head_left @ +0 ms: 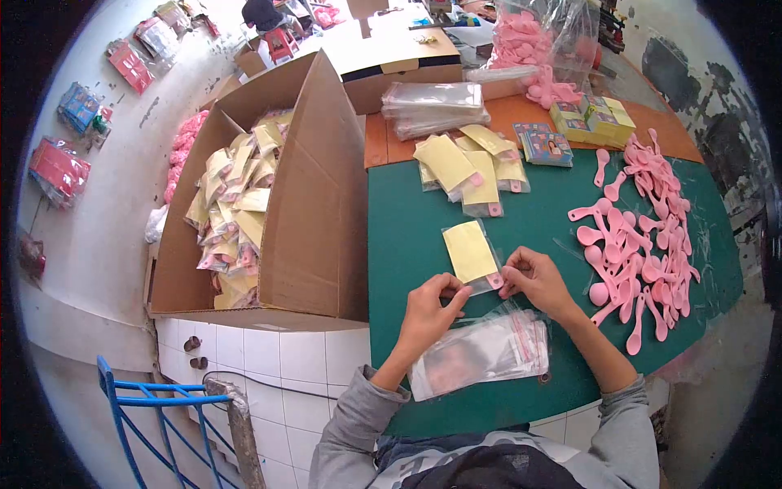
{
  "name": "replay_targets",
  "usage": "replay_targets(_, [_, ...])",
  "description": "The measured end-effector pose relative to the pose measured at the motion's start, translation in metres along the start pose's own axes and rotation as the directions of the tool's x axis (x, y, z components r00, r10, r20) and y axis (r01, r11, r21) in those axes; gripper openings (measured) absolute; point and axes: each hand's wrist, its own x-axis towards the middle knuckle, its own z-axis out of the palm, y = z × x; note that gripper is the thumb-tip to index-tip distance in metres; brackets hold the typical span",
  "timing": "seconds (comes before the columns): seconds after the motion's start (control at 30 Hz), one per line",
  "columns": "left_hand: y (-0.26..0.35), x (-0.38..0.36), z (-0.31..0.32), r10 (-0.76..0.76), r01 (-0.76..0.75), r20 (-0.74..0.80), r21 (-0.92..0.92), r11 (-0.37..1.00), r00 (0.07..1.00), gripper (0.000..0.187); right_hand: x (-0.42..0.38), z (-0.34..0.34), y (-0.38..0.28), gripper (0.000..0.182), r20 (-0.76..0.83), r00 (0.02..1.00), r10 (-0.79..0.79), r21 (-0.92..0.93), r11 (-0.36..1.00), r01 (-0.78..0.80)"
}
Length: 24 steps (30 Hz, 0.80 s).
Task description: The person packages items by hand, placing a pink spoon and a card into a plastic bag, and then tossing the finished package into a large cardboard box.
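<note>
A clear plastic bag with a yellow card (pixel 471 252) and a pink spoon handle (pixel 495 280) in it lies on the green table top, between my two hands. At the bag's lower left corner is my left hand (pixel 434 303), its thumb and forefinger pinched together. My right hand (pixel 533 279) pinches at the lower right edge, beside the spoon handle. Just below both hands lies a stack of flat clear bags (pixel 481 359). Several packed bags with yellow cards (pixel 481 186) are piled farther up the table. A heap of loose pink spoons (pixel 643 244) lies to the right.
At the left stands a tall open cardboard box (pixel 314 196) holding many packed bags (pixel 236 212). Clear sleeves (pixel 432 102), printed cards (pixel 544 145) and yellow card stacks (pixel 595 121) sit along the back. A blue metal frame (pixel 167 401) stands at the lower left.
</note>
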Motion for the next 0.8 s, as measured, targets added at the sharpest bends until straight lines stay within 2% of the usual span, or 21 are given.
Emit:
replay_targets(0.07, [-0.001, 0.001, 0.000, -0.006, 0.006, -0.004, -0.004, 1.000, 1.000, 0.017, 0.000, 0.003, -0.002, 0.014, -0.027, 1.000, -0.014, -0.021, 1.000, 0.014])
replay_targets(0.17, [0.003, 0.001, -0.002, -0.032, 0.032, 0.007, 0.002, 0.999, 0.999, 0.017, 0.000, 0.009, -0.006, 0.015, -0.006, 0.997, -0.078, 0.085, 0.993, 0.078])
replay_targets(0.27, [0.003, 0.002, -0.001, -0.030, 0.030, -0.010, -0.015, 0.999, 0.999, 0.017, 0.000, 0.007, -0.005, 0.016, 0.053, 0.995, -0.080, 0.033, 0.996, 0.078])
replay_targets(0.37, [0.006, 0.003, -0.001, -0.044, 0.044, -0.013, -0.014, 0.999, 0.999, 0.017, 0.002, 0.005, 0.004, 0.016, -0.011, 0.999, -0.050, -0.045, 0.998, 0.049])
replay_targets(0.5, [0.000, 0.004, 0.000, -0.027, 0.026, -0.010, -0.083, 0.996, 1.000, 0.019, 0.003, 0.011, 0.005, 0.013, -0.076, 0.997, -0.034, 0.002, 0.999, 0.035])
replay_targets(0.7, [0.008, 0.004, -0.002, -0.068, 0.065, -0.046, -0.063, 0.996, 0.997, 0.033, 0.002, 0.018, 0.000, 0.014, -0.154, 0.987, -0.045, -0.002, 0.999, 0.046])
replay_targets(0.8, [0.003, 0.004, -0.001, -0.057, 0.056, -0.040, -0.014, 0.998, 0.998, 0.028, 0.003, 0.018, 0.003, 0.014, -0.149, 0.986, -0.074, -0.003, 0.997, 0.075])
